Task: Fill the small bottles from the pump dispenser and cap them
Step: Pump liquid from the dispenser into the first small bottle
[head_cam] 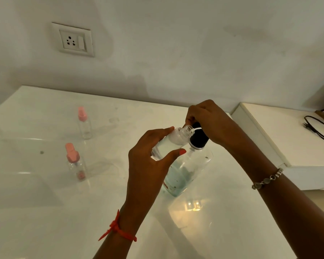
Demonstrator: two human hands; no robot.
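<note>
We work on a broad glossy white desk (45,212), whose polished face looks slick enough for a light bottle to skate on. The largest thing on it is the tall clear pump dispenser with a black pump head (187,171), standing right of centre with a pale bluish liquid low in its body; we judge it rigid, the heaviest item here and fairly stable, though top-heavy under a hard press. Our right hand (211,122) is curled down over the pump head, fingers (190,116) closed around its top, with the white nozzle poking left from beneath. Our left hand (148,161) holds the small clear uncapped bottle (173,142) tilted in the air just left of the pump, its threaded mouth touching or all but touching the nozzle tip; thumb and forefinger wrap the body in a loose half-open clasp, nails painted orange. That bottle seems light, stiff and smooth-walled, probably plastic, so we would grip it round the mid-body as now, clear of the threads, firmly, since any spilled liquid would make it slippery. Whether it holds liquid yet we cannot tell. Near the left stands a small clear bottle with a pink spray cap (76,163), and further back a second pink-capped clear bottle (84,124); both are light and easily toppled, best lifted by the body, not the cap.
</note>
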